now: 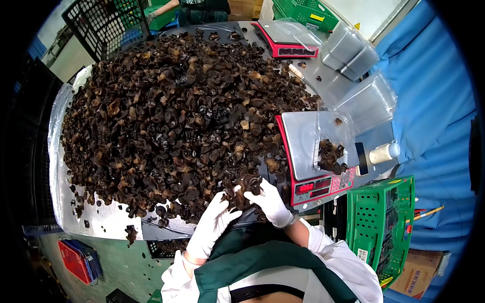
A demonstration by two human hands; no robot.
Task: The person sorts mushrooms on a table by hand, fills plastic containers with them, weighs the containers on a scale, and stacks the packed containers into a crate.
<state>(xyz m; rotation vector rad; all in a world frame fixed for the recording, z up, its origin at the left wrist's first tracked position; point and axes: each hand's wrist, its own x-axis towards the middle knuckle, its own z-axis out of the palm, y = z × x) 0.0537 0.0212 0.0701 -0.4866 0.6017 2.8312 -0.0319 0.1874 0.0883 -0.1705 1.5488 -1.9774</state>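
A large heap of dark dried fungus pieces point(166, 111) covers the table. At its near edge my left hand point(212, 222), in a white glove, has its fingers apart beside the pieces. My right hand point(270, 202), also gloved, is closed around some dark pieces point(250, 183). Just right of the hands is a red and silver scale point(299, 146) with a lit display. On its pan an open clear plastic box point(336, 132) holds some of the pieces.
Stacked clear boxes point(348, 50) and a second scale point(288, 38) stand at the back right. A phone point(361, 159) and a white-filled jar point(384, 153) lie beyond the near scale. A green crate point(364, 222) is at the right. Another person's arm point(165, 9) shows at the top.
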